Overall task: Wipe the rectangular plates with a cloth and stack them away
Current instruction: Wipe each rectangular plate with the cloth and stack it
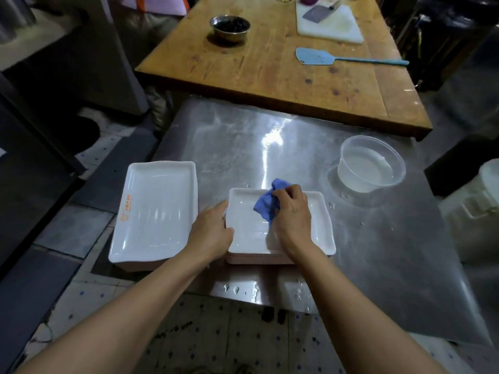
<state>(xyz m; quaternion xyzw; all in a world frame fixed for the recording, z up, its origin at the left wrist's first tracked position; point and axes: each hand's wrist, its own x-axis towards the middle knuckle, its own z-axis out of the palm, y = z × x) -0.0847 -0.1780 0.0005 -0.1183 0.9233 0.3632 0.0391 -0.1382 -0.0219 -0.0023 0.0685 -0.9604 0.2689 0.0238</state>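
Two stacks of white rectangular plates stand on the steel table [378,252]. The right stack [245,233] is in front of me; its top plate is wet and shiny. My right hand [291,217] presses a crumpled blue cloth [266,205] onto that top plate. My left hand [212,233] grips the left edge of the same stack. The left stack [156,209] sits apart near the table's left edge, with orange print along its top plate's left rim.
A clear plastic tub [371,167] holding water stands at the right. Water drops lie along the table's front edge. Behind is a wooden table [270,71] with a metal bowl [229,27], a blue spatula [324,57], a white cutting board and a cleaver. A person stands at the far left.
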